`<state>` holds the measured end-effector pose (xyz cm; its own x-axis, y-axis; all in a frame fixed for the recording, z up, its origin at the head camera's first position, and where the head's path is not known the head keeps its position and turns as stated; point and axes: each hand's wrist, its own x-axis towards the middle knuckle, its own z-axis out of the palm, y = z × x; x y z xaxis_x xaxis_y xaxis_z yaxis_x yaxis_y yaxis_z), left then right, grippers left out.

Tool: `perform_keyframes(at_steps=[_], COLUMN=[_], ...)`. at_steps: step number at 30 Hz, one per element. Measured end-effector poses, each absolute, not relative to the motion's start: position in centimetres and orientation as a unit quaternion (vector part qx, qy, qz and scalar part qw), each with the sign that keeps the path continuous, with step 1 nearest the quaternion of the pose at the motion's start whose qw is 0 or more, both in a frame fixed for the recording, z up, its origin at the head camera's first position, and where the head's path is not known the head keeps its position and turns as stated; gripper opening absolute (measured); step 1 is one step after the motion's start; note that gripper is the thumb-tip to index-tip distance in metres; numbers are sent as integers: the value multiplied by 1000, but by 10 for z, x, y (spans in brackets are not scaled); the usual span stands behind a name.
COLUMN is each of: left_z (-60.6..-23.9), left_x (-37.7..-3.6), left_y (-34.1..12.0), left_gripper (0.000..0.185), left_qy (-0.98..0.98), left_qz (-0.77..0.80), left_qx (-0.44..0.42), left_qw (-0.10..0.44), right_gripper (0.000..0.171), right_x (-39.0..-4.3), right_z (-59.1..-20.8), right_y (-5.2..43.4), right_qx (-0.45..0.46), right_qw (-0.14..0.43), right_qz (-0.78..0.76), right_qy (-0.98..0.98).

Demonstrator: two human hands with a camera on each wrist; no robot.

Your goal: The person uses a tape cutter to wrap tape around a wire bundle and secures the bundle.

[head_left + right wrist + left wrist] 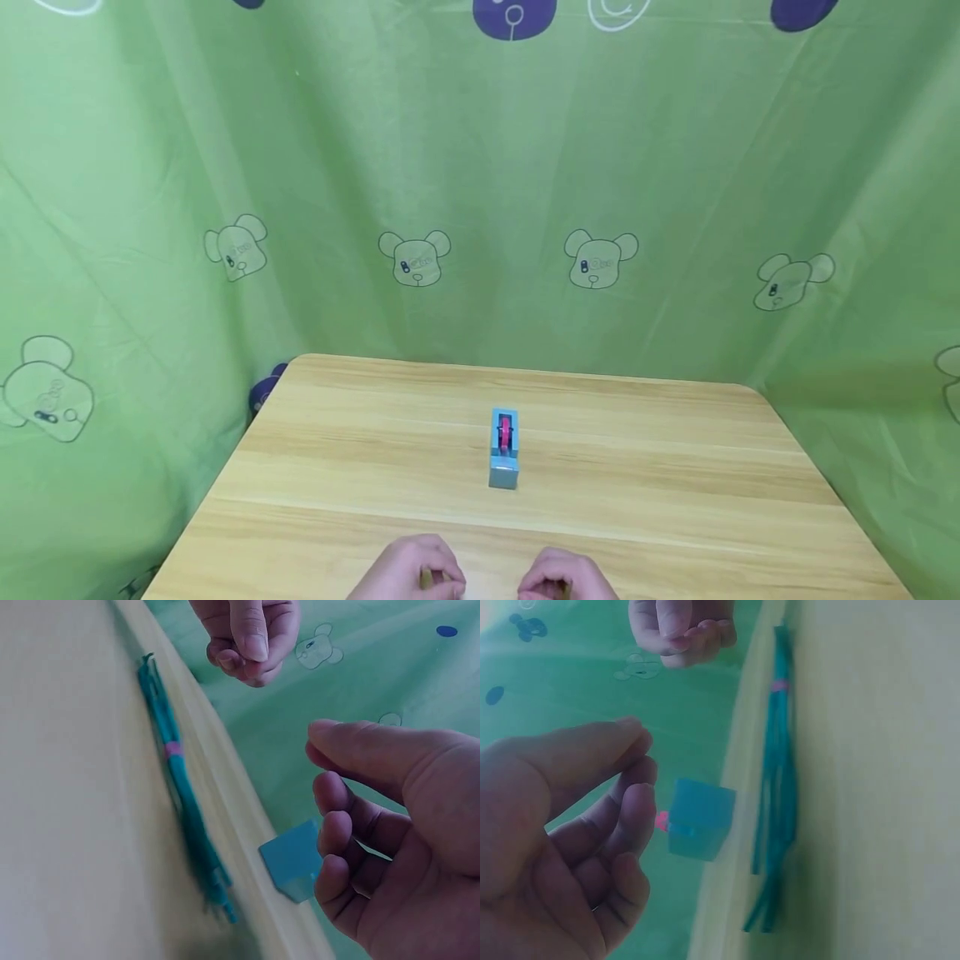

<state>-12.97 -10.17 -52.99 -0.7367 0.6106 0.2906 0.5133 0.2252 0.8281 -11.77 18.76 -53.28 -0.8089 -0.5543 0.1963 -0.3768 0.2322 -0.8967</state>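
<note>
Both hands hover over the near side of the table, apart from each other, fingers loosely curled. My left hand (415, 569) shows nothing between thumb and fingers. Nothing shows in the grasp of my right hand (564, 575) either. In the left wrist view a bundle of thin teal strips (781, 780), with a pink band round it, lies on the table beside the hands; the head view does not include it. Beyond the hands stands a blue tape dispenser (503, 473) carrying a pink roll of tape (505, 433).
The wooden table (375, 467) has rounded far corners. A green curtain (495, 167) with bear-head prints hangs behind it and along both sides.
</note>
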Motion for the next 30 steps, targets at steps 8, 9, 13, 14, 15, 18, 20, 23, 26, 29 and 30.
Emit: perform_keyframes(at_steps=[8, 9, 13, 14, 15, 18, 20, 23, 26, 29, 30], left_z=[-510, -507, -497, -494, -492, -483, -477, -468, -462, -457, -455], left_x=[-134, -134, -138, -138, -139, -141, -141, -143, -146, -151, -153], left_y=[-100, -99, -97, -97, -97, -96, -96, -96, -96, -95, -95], left_gripper=[17, 18, 19, 19, 19, 20, 22, 23, 23, 22, 22], left_qy=[790, 792, 793, 792, 792, 789, 791, 795, 795, 795, 796], left_qz=[498, 497, 491, 489, 487, 483, 481, 476, 475, 475, 475], left_qx=[356, 353, 360, 365, 369, 379, 378, 375, 374, 371, 369], left_qw=[39, 38, 18, 9, 0, -22, -27, -36, -49, -66, -72], right_gripper=[6, 7, 12, 13, 13, 16, 17, 20, 23, 27, 27], right_x=[-122, -122, -125, -125, -126, -129, -131, -134, -138, -141, -141], right_z=[-515, -513, -499, -495, -491, -482, -476, -469, -463, -456, -453], right_y=[186, 186, 186, 186, 186, 184, 184, 182, 182, 181, 180], right_qx=[-323, -330, -335, -333, -333, -342, -346, -351, -353, -347, -346], right_qw=[26, 13, -22, -28, -34, -52, -58, -71, -88, -101, -106], right_qz=[-535, -534, -526, -523, -520, -510, -507, -503, -495, -482, -477], right_qy=[781, 779, 781, 784, 786, 787, 787, 787, 789, 798, 801])
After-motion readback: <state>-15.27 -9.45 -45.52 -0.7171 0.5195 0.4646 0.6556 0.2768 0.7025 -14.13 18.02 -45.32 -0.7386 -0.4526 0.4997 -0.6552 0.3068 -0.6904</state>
